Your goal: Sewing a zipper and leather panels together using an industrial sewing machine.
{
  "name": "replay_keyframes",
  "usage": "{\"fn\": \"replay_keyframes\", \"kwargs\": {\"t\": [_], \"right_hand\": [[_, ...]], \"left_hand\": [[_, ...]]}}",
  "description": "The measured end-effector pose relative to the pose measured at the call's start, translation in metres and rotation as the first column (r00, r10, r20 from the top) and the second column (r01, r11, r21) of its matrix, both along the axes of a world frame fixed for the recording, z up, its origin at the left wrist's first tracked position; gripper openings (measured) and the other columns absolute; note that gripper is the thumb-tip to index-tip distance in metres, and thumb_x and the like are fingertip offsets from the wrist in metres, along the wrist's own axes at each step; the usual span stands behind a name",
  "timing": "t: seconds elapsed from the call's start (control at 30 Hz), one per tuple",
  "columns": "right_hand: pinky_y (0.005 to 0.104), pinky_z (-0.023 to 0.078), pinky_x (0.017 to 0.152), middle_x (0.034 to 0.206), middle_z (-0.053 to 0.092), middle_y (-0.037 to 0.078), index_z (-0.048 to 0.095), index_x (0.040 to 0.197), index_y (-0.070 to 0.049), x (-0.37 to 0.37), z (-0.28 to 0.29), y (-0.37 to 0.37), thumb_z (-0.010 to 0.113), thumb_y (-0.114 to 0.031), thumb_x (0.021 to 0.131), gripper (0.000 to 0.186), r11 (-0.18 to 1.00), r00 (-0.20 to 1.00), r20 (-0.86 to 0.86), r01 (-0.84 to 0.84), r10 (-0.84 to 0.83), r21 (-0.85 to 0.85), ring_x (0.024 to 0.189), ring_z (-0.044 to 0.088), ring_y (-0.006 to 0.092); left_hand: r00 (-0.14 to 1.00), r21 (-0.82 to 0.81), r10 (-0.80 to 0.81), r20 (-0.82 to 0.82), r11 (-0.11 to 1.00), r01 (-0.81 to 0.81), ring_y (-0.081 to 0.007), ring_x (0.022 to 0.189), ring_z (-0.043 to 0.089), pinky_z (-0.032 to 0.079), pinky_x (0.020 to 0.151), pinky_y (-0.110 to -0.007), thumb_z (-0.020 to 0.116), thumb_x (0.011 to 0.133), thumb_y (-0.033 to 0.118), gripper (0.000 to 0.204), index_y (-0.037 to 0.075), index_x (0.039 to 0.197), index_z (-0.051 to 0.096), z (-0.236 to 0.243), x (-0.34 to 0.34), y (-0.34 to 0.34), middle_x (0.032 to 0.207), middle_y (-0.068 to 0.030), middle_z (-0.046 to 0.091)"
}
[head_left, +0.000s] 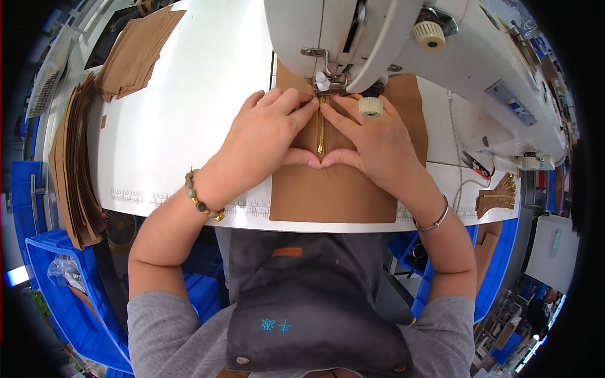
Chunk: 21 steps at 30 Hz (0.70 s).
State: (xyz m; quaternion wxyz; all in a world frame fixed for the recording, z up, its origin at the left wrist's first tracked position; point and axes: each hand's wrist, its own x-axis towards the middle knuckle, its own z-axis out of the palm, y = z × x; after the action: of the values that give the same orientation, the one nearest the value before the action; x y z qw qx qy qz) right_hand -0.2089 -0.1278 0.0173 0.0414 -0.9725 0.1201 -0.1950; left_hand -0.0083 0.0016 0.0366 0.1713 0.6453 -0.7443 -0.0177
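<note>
A brown panel of fabric or leather (337, 198) lies flat under the sewing machine's presser foot (332, 84). Down its middle runs a gold zipper (322, 120), its slider (321, 149) at the near end. My left hand (268, 129) rests on the panel to the zipper's left, fingertips close to the foot. On the other side, my right hand (381, 142) presses the panel with fingers stretched forward, some partly hidden behind a white knob (370, 107). Both thumbs point inward and meet just below the slider. Neither hand grips anything; both are open.
The white sewing machine (466, 44) overhangs the panel from the right. Stacks of brown pieces (135, 53) and hanging brown panels (70, 164) line the left. Small brown strips (496, 196) and red-handled snips (480, 169) lie right. Blue bins (75, 302) stand below the table.
</note>
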Motion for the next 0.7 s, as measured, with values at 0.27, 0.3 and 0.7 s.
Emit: {"fn": "replay_keyframes", "kwargs": {"t": [0.27,0.3,0.7], "right_hand": [[0.0512,0.042,0.114,0.122,0.069,0.014,0.069,0.129,-0.009,0.000,0.000,-0.001,0.074,-0.061,0.075,0.075,1.000,1.000,0.002,-0.006,0.006,0.006,0.126,0.060,0.0330],[0.0515,0.042,0.114,0.123,0.068,0.013,0.069,0.128,-0.008,0.000,-0.001,-0.001,0.074,-0.060,0.076,0.074,1.000,1.000,0.006,-0.006,0.006,0.000,0.127,0.060,0.0327],[0.0447,0.048,0.108,0.117,0.070,0.007,0.073,0.119,-0.008,-0.008,0.002,0.015,0.081,-0.052,0.070,0.066,0.999,0.999,0.045,-0.015,0.013,0.050,0.119,0.064,0.0259]], "left_hand": [[1.000,-0.004,-0.003,0.011,1.000,0.003,-0.0319,0.120,0.059,0.046,0.107,-0.042,0.079,0.071,0.053,0.088,0.000,0.139,0.063,0.000,0.002,-0.001,0.136,-0.0090,0.062],[1.000,-0.017,-0.003,0.016,1.000,0.003,-0.0316,0.119,0.060,0.047,0.106,-0.041,0.079,0.070,0.052,0.087,0.000,0.138,0.063,0.000,0.002,-0.001,0.137,-0.0094,0.063],[0.972,-0.019,0.069,-0.225,0.997,-0.075,-0.0330,0.129,0.064,0.055,0.104,-0.042,0.088,0.072,0.038,0.072,0.002,0.132,0.069,-0.010,-0.005,0.023,0.136,-0.0143,0.067]]}}
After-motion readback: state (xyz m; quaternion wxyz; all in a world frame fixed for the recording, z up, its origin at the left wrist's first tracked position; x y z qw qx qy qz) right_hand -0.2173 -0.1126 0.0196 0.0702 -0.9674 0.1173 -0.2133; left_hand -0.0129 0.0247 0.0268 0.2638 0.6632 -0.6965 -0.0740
